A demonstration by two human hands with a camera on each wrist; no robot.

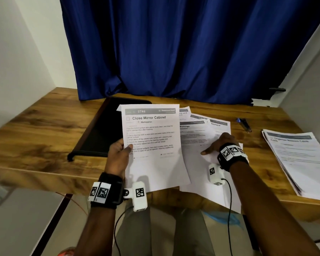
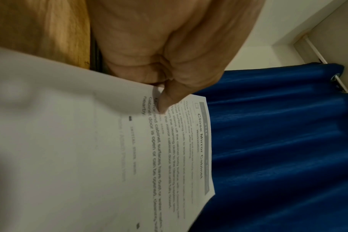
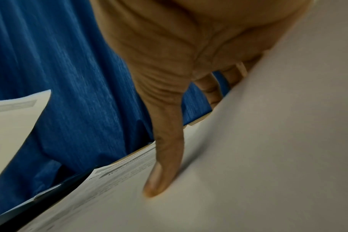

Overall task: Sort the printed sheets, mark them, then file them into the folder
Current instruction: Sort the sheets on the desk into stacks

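Sorting is under way and, by the evidence, far from complete; the left hand (image 1: 118,152) holds one printed sheet (image 1: 151,145), headed "Close Mirror Cabinet", raised at centre frame in the head view, thumb on its printed face and fingers behind its left edge, as the left wrist view confirms; the right hand (image 1: 218,145) lies flat with fingers extended, pressing on the loose sheets (image 1: 198,137) fanned across the counter (image 1: 35,122) just right of centre; these overlap untidily and some overhang the near edge; a separate stack (image 1: 299,157) sits at the right edge of the frame, fairly squared, and is judged to be a pile already sorted, though that cannot be confirmed; the checkbox beside the title on the held sheet appears blank, and no mark is legible on any other sheet, so marking is judged not begun; the pen (image 1: 245,124) lies untouched on the counter between the fanned sheets and the stack, toward the upper right; the black folder (image 1: 100,130) lies left of centre, partly under the held sheet; whether it is open or closed cannot be told, and no sheet is seen filed in it; remaining: finish sorting, mark, file.
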